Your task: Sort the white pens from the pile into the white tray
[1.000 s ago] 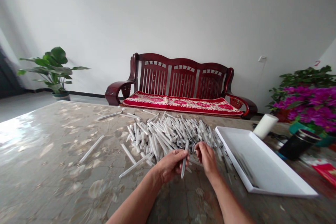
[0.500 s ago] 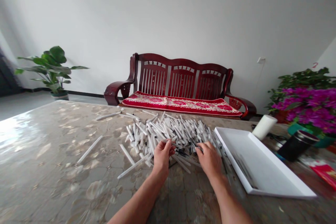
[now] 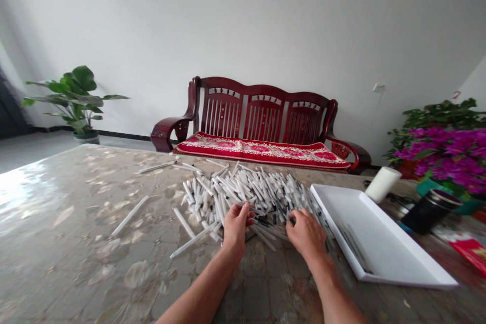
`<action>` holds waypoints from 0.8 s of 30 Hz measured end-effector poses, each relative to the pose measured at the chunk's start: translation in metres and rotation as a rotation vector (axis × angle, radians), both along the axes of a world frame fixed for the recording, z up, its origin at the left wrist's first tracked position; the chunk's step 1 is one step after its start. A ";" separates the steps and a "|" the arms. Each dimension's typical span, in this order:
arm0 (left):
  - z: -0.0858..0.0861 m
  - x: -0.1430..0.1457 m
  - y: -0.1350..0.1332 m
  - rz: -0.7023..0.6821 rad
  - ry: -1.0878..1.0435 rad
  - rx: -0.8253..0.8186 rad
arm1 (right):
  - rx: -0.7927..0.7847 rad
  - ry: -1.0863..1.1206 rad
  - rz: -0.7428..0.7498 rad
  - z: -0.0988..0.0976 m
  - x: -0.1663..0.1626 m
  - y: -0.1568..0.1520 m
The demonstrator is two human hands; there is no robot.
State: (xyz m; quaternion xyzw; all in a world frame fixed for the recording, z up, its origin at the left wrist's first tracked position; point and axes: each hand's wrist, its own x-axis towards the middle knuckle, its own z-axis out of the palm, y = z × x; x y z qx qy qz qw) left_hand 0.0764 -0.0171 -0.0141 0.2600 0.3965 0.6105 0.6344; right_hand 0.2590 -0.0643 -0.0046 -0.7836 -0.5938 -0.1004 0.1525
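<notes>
A big heap of white pens point(image 3: 246, 190) with dark tips lies in the middle of the patterned table point(image 3: 76, 223). My left hand point(image 3: 235, 223) rests at the heap's near edge, its fingers curled and pinched on pens there. My right hand point(image 3: 306, 233) lies palm down on the heap's right side, fingers bent into the pens; what it grips is hidden. A shallow white tray point(image 3: 383, 248) sits just right of my right hand, with one thin dark item lying in it.
Loose white pens point(image 3: 131, 215) lie scattered left of the heap. A white cylinder point(image 3: 382, 184), a black cup point(image 3: 429, 210) and a red packet point(image 3: 471, 250) stand at the right, beside purple flowers point(image 3: 451, 154). A red wooden bench point(image 3: 261, 126) stands behind the table.
My left hand put down the pen it held upright and reached forward into the heap. My right hand slid slightly right over the pens.
</notes>
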 end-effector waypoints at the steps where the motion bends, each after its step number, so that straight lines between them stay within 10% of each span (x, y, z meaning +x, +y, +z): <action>1: 0.000 0.001 0.000 -0.008 0.003 0.002 | 0.001 0.002 0.008 -0.001 0.000 0.000; 24: 0.003 0.001 -0.004 -0.051 0.063 0.001 | 0.065 -0.133 0.052 -0.008 -0.001 0.007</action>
